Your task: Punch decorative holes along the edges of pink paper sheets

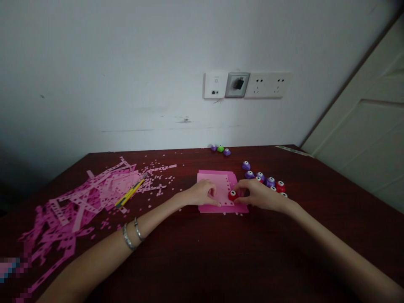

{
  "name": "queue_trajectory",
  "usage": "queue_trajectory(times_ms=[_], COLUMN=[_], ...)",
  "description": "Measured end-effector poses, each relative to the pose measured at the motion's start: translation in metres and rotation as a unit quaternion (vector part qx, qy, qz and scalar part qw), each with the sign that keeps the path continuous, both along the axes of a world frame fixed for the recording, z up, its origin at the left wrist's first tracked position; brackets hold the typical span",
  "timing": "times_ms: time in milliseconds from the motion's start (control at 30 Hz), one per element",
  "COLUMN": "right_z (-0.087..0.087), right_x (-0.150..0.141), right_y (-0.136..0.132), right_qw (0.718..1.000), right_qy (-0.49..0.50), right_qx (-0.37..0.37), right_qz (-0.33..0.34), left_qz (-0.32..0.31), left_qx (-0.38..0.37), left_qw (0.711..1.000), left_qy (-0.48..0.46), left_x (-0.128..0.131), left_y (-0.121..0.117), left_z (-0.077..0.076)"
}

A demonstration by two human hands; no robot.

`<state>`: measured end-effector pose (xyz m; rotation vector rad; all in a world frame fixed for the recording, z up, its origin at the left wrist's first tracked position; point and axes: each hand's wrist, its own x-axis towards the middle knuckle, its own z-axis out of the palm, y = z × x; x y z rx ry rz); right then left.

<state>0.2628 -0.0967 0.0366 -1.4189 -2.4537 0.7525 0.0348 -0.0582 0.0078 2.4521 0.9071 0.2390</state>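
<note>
A stack of pink paper sheets (217, 185) lies on the dark red table, the lighter top sheet bearing small punched holes along its right and lower edges. My left hand (202, 192) rests on that sheet, fingers curved and apart, pressing it with nothing held. At the sheet's right edge, my right hand (255, 194) grips a small red craft punch (232, 195) with a white and black button on top. Just beyond my right hand, several purple and red punches (270, 182) stand together, partly hidden by it.
Punched pink paper strips (94, 189) and tiny cut-outs spread over the table's left side, with a yellow utility knife (131, 191) on them. Two purple punches and a green punch (220, 148) stand by the wall. Sockets (268, 85) are set in the wall.
</note>
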Motion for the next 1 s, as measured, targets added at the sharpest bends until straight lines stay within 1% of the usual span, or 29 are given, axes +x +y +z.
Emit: queue_trajectory(times_ms=[233,300,367,467,567,633,733,800,867,933,1000], right_z=[-0.001,-0.001,-0.001,0.0,0.002,0.003,0.003,0.003,0.005,0.007,0.009], right_x=[-0.002,-0.002,0.0,0.005,0.008,0.009,0.008,0.006,0.004,0.001,-0.002], right_y=[-0.002,-0.002,-0.001,0.001,0.003,0.004,0.007,0.01,0.013,0.015,0.016], right_qw=[1.0,0.999,0.999,0.992,0.975,0.961,0.943,0.936,0.932,0.929,0.926], right_qy=[0.024,0.03,0.041,0.069,0.088,0.096,0.096,0.09,0.085,0.072,0.061], right_qx=[-0.006,-0.006,-0.021,-0.09,-0.169,-0.226,-0.297,-0.32,-0.336,-0.346,-0.354], right_qz=[0.012,0.009,-0.003,-0.052,-0.115,-0.126,-0.114,-0.111,-0.109,-0.111,-0.116], left_qz=[0.004,0.004,0.003,0.009,0.039,0.049,0.044,0.056,0.077,0.097,0.116], left_qx=[-0.001,-0.003,-0.002,-0.022,-0.039,-0.032,-0.04,-0.076,-0.15,-0.231,-0.276], left_qw=[1.0,1.0,1.0,1.0,0.998,0.997,0.995,0.992,0.983,0.967,0.954], left_qy=[-0.003,-0.003,-0.007,-0.015,-0.036,-0.057,-0.08,-0.084,-0.068,-0.04,-0.013], left_x=[0.0,0.0,0.0,0.0,-0.001,0.001,0.009,0.016,0.022,0.028,0.033], left_y=[-0.001,-0.001,-0.002,-0.001,0.0,0.0,0.0,-0.001,0.0,0.002,0.004], left_z=[0.001,0.002,0.003,0.004,0.007,0.011,0.019,0.024,0.028,0.03,0.031])
